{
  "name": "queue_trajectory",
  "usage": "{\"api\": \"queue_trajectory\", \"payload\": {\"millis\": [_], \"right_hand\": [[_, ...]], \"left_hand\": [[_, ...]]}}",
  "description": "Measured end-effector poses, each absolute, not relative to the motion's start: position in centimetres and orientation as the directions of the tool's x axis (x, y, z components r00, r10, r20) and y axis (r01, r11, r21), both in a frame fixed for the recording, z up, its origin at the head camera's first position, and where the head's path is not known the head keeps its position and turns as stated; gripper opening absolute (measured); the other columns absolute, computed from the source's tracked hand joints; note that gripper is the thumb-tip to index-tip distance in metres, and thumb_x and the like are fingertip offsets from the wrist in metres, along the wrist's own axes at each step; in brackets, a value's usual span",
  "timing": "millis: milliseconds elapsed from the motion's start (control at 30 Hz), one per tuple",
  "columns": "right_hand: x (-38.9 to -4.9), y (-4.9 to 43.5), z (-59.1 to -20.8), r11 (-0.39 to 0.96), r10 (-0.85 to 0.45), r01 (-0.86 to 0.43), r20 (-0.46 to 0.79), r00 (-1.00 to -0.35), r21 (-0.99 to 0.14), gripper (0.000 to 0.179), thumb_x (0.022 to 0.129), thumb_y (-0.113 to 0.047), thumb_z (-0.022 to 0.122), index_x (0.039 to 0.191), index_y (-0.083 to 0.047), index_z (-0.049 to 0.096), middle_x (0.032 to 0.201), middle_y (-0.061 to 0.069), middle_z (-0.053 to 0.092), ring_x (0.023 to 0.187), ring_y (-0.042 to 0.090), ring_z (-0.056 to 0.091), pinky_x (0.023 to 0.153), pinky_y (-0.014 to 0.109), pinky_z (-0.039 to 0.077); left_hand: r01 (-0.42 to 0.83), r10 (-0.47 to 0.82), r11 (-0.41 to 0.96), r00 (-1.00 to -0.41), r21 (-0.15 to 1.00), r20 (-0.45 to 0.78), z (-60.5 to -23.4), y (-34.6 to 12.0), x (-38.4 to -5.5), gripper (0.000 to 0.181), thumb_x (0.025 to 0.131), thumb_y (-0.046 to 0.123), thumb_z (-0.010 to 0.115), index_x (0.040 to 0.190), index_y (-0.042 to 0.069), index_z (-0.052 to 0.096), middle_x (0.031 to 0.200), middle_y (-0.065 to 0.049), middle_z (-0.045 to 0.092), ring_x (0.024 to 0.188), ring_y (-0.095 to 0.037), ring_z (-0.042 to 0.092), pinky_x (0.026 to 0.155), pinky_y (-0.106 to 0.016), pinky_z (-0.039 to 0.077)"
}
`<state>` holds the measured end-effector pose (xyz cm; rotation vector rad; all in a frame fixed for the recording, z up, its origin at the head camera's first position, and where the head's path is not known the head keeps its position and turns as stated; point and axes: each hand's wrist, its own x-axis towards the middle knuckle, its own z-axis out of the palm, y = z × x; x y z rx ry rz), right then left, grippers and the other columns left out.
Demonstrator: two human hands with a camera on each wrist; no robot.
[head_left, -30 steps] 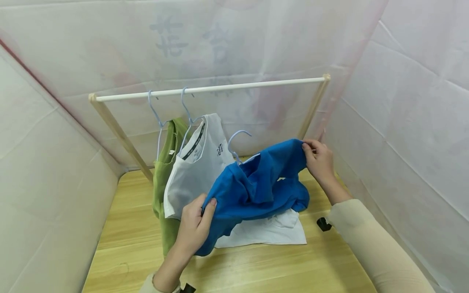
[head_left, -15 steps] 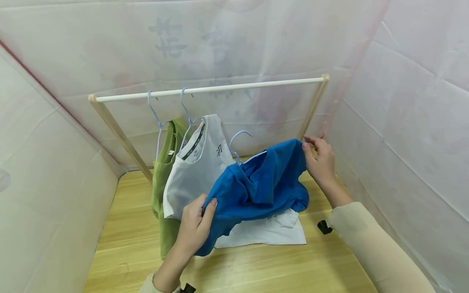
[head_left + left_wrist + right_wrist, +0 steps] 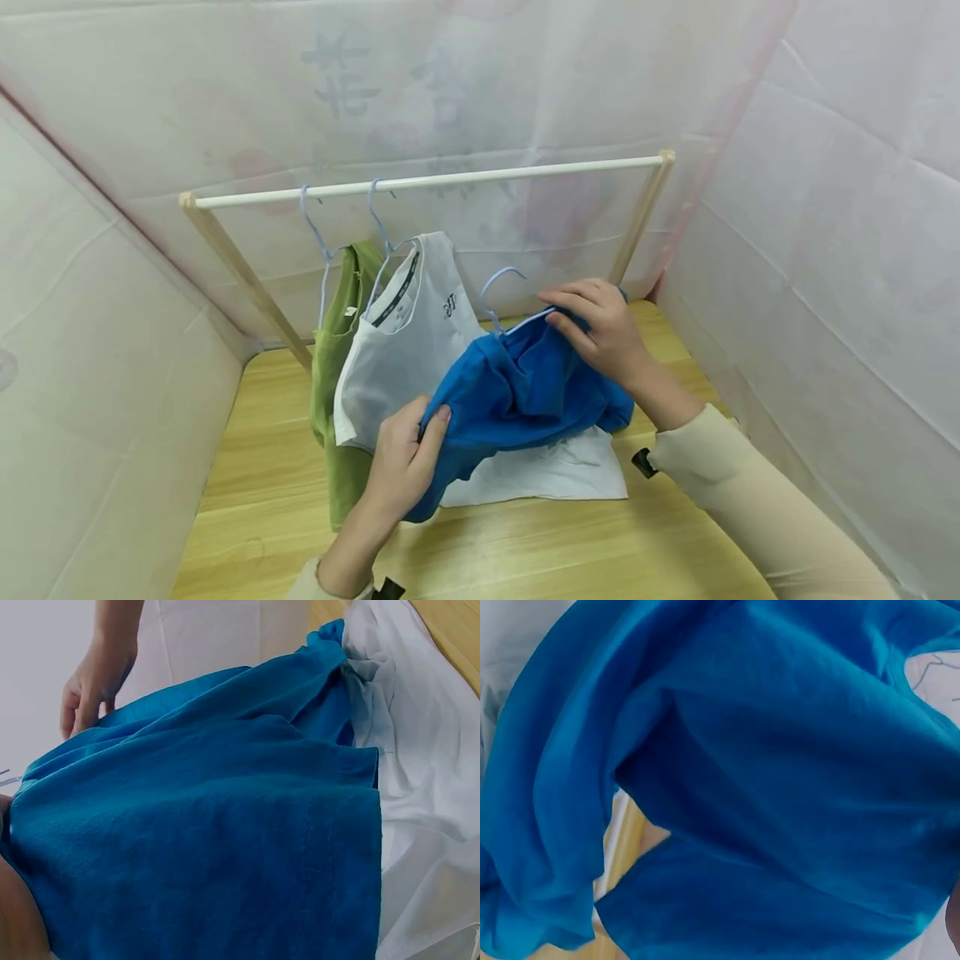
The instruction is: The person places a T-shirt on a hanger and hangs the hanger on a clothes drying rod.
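A blue shirt [image 3: 517, 383] is on a pale blue hanger [image 3: 529, 321], whose hook sticks up free of the rail. My left hand [image 3: 405, 458] pinches the shirt's near-left shoulder, thumb on top. At the neckline, my right hand [image 3: 607, 337] pinches the cloth beside the hanger's arm, fingers above and thumb below. The blue cloth [image 3: 780, 772] fills most of the right wrist view. In the left wrist view, a sleeve hem [image 3: 352, 862] hangs in front, and the right hand [image 3: 97, 686] touches the far edge of the shirt.
A white rail [image 3: 517, 174] on wooden posts spans the back. From its left part hang a green top [image 3: 345, 417] and a white top [image 3: 408, 350] on hangers. Another white garment [image 3: 547, 475] lies under the blue shirt on the wooden table [image 3: 525, 550]. Pale sheets enclose the sides.
My right hand has left the shirt's right shoulder end and moved left to the neckline by the hanger. The hanger hook has shifted slightly right; my left hand keeps its hold.
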<state>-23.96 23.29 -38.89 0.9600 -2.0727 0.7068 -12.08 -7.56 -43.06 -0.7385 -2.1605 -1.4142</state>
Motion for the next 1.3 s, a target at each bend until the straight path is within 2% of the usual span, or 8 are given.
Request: {"api": "queue_trajectory", "payload": {"millis": [167,300,533,700,833,1133,1300], "right_hand": [[-24.2,23.3,-39.4,0.569,-0.364,-0.797,0.807,-0.465,-0.203,0.028,0.100,-0.036,0.060,0.105,-0.014,0.076,0.099,0.007,0.074,0.095,0.027,0.062,0.086,0.042,0.043],[-24.7,23.3,-39.4,0.570,-0.346,-0.798,0.823,-0.451,-0.197,0.027,0.101,-0.034,0.059,0.101,-0.012,0.075,0.095,0.006,0.074,0.092,0.026,0.062,0.084,0.042,0.043],[-25.4,23.9,-39.1,0.582,-0.249,-0.781,0.865,-0.436,-0.226,0.037,0.102,-0.035,0.055,0.096,-0.004,0.075,0.090,0.007,0.072,0.086,0.027,0.061,0.079,0.041,0.043],[-25.4,24.6,-39.1,0.592,-0.212,-0.758,0.856,-0.472,-0.272,0.041,0.102,-0.038,0.054,0.098,-0.003,0.074,0.092,0.011,0.072,0.088,0.028,0.060,0.082,0.039,0.042],[-25.4,24.9,-39.1,0.590,-0.196,-0.748,0.845,-0.498,-0.304,0.035,0.102,-0.034,0.056,0.099,-0.003,0.073,0.094,0.011,0.072,0.091,0.029,0.060,0.085,0.038,0.040],[-25.3,25.6,-39.1,0.587,-0.152,-0.728,0.835,-0.529,-0.354,0.030,0.101,-0.027,0.059,0.098,-0.001,0.072,0.095,0.011,0.071,0.092,0.029,0.060,0.088,0.035,0.040],[-25.3,26.0,-39.0,0.582,-0.127,-0.721,0.834,-0.537,-0.376,0.029,0.101,-0.025,0.060,0.099,0.001,0.072,0.096,0.013,0.071,0.094,0.031,0.060,0.091,0.033,0.040]], "left_hand": [[0.643,0.210,0.328,-0.764,0.692,0.610,-43.2,-7.5,-12.2,0.016,0.098,0.003,0.057,0.087,0.014,0.060,0.066,0.004,0.047,0.060,-0.006,0.048,0.052,-0.020,0.039],[0.614,0.216,0.344,-0.788,0.711,0.576,-43.3,-7.9,-12.0,0.014,0.099,0.007,0.059,0.089,0.016,0.059,0.069,0.007,0.048,0.061,-0.005,0.048,0.054,-0.021,0.041],[0.623,0.205,0.361,-0.779,0.694,0.593,-43.2,-8.3,-11.7,0.011,0.095,0.006,0.064,0.095,0.017,0.063,0.080,0.006,0.062,0.070,-0.006,0.058,0.058,-0.024,0.048],[0.618,0.204,0.367,-0.783,0.695,0.588,-43.2,-8.5,-11.5,0.012,0.095,0.007,0.065,0.093,0.018,0.063,0.083,0.007,0.063,0.073,-0.007,0.059,0.061,-0.026,0.050],[0.591,0.203,0.393,-0.803,0.705,0.560,-43.3,-8.7,-11.4,0.008,0.096,0.011,0.065,0.093,0.019,0.063,0.085,0.007,0.062,0.075,-0.008,0.058,0.064,-0.027,0.051],[0.580,0.172,0.425,-0.806,0.695,0.567,-43.7,-9.3,-11.1,0.008,0.094,0.010,0.068,0.098,0.017,0.068,0.090,0.007,0.059,0.081,-0.009,0.057,0.067,-0.027,0.050],[0.574,0.164,0.438,-0.807,0.691,0.567,-44.0,-9.6,-11.0,0.013,0.093,0.010,0.071,0.103,0.017,0.067,0.092,0.006,0.058,0.073,-0.007,0.050,0.060,-0.023,0.046]]}}
